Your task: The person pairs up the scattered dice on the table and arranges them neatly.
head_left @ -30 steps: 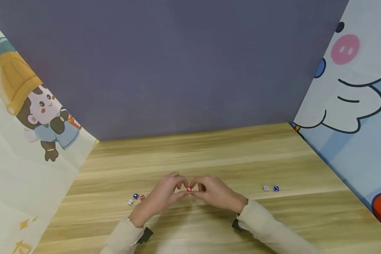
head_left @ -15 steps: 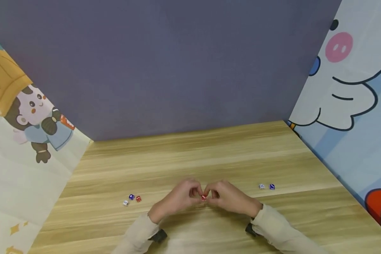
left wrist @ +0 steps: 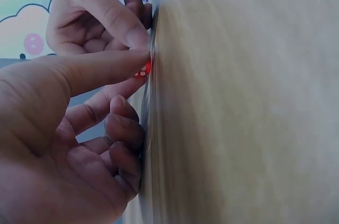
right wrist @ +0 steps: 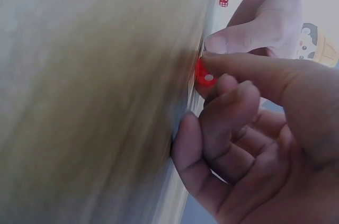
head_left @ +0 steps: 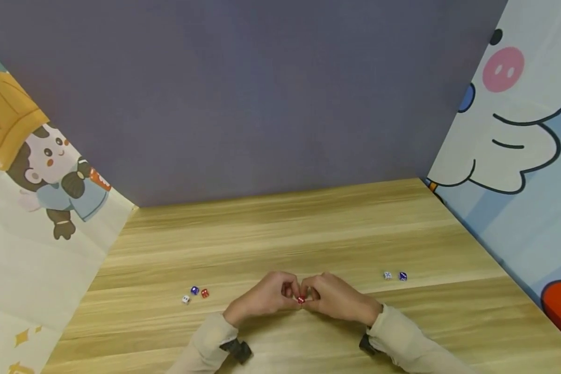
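A red die point(head_left: 301, 299) with white pips sits low at the wooden tabletop, between the fingertips of both hands. My left hand point(head_left: 267, 295) pinches it from the left with thumb and index finger; in the left wrist view the die point(left wrist: 143, 70) shows partly behind the thumb. From the right, my right hand point(head_left: 338, 300) pinches the same die point(right wrist: 205, 75) with thumb and index finger. The other fingers of both hands are curled, some close to the table surface.
To the left lie a white die point(head_left: 186, 299), a blue die point(head_left: 195, 290) and another red die point(head_left: 204, 293). On the right are a white die point(head_left: 387, 275) and a blue die point(head_left: 403, 276). A grey panel point(head_left: 280, 104) stands behind the table point(head_left: 271, 234).
Both hands have carried the red die to the right, away from the left group of dice, then slightly toward the person. The other dice stay in place; the head view has shifted a little.
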### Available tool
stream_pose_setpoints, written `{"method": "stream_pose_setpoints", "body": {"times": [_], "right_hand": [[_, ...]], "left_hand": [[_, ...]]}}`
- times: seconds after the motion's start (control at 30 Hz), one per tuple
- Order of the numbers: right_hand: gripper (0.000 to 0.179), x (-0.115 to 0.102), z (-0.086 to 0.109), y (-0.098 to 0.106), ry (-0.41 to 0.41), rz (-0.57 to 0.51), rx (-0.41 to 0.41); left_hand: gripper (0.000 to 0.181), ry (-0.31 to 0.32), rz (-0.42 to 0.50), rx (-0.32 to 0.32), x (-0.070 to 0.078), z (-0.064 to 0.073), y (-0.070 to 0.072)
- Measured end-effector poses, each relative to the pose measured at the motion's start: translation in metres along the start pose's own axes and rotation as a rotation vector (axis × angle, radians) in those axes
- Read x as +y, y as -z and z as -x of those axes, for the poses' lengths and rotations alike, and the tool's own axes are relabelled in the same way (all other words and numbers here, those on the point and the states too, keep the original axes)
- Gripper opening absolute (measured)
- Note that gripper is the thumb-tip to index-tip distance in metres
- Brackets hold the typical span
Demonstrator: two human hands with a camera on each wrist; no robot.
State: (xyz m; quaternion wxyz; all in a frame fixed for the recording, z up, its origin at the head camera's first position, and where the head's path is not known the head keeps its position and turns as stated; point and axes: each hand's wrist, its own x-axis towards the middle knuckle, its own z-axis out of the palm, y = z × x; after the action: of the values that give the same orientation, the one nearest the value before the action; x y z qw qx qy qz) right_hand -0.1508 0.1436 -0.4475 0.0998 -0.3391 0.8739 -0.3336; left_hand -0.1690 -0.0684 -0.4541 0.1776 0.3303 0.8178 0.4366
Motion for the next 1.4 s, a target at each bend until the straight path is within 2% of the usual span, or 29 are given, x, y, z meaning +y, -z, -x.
{"method": "stream_pose_setpoints", "body": {"times": [0.3, 0.33, 0.4, 0.53, 0.57, 0.67, 1.07, 1.4], "right_hand": [[0.013, 0.001, 0.000, -0.004, -0.010, 0.018, 0.017], [0.014, 0.001, 0.000, -0.004, -0.012, 0.017, 0.017], [0.014, 0.002, 0.001, -0.003, -0.015, 0.007, 0.013], [0.011, 0.003, 0.003, 0.002, -0.034, -0.073, -0.024], [0.010, 0.003, 0.003, 0.003, -0.038, -0.096, -0.035], [0.009, 0.002, 0.004, 0.005, -0.044, -0.139, -0.060], [0.007, 0.001, -0.001, 0.001, -0.012, -0.106, -0.036], [0.011, 0.003, 0.004, 0.006, -0.029, -0.111, -0.057]], "left_hand": [[0.016, 0.008, -0.004, 0.034, 0.000, 0.001, -0.005], [0.015, 0.006, 0.003, 0.037, 0.005, 0.003, -0.004], [0.015, -0.002, 0.006, 0.042, 0.005, 0.003, -0.005], [0.015, -0.003, 0.004, 0.050, 0.006, 0.002, -0.006], [0.016, -0.003, -0.004, 0.052, 0.000, 0.001, -0.008], [0.017, 0.005, -0.017, 0.057, 0.000, 0.001, -0.008], [0.017, -0.026, -0.086, 0.096, -0.001, 0.003, -0.009], [0.018, -0.051, -0.087, 0.098, -0.002, 0.001, -0.012]]}}
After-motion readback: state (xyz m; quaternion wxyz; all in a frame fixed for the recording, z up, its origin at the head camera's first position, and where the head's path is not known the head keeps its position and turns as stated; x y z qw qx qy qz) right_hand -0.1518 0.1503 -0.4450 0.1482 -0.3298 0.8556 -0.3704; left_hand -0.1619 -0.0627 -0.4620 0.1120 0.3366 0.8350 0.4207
